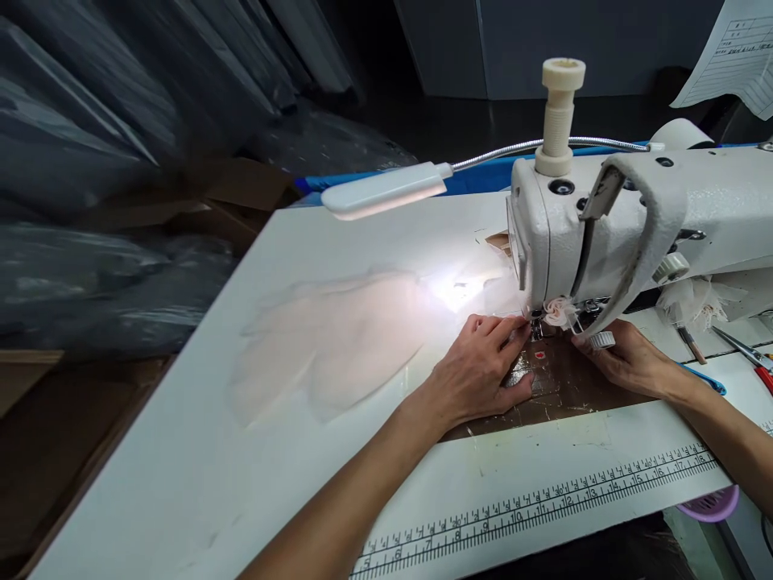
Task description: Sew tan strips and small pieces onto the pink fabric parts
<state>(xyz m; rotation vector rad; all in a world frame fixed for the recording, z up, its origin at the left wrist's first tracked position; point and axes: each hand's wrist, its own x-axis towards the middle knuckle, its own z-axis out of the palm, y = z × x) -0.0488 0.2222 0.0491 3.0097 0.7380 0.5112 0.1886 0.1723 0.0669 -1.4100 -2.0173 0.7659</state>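
Observation:
A white sewing machine (537, 234) stands at the right, its presser foot (537, 329) lowered near a brown plate (580, 374). My left hand (483, 370) lies flat left of the foot, fingers stretched toward it and thumb spread on the plate. Under its fingertips is the end of a sheer pale fabric piece (356, 338), which spreads out leftward in rounded layers. My right hand (631, 362) is at the right of the foot, fingers bent together; the machine's curved guard partly hides the fingertips and whatever they pinch. A gathered pink fabric bit (560, 312) sits beside the needle area.
A lit lamp (386, 189) on a bendable neck hangs over the table (181, 451). Scissors (746, 350), a blue tool (704, 379) and a tuft of white scraps (694, 302) lie at the right. A ruler strip (543, 511) runs along the front edge. Plastic-covered stacks (90, 282) stand left.

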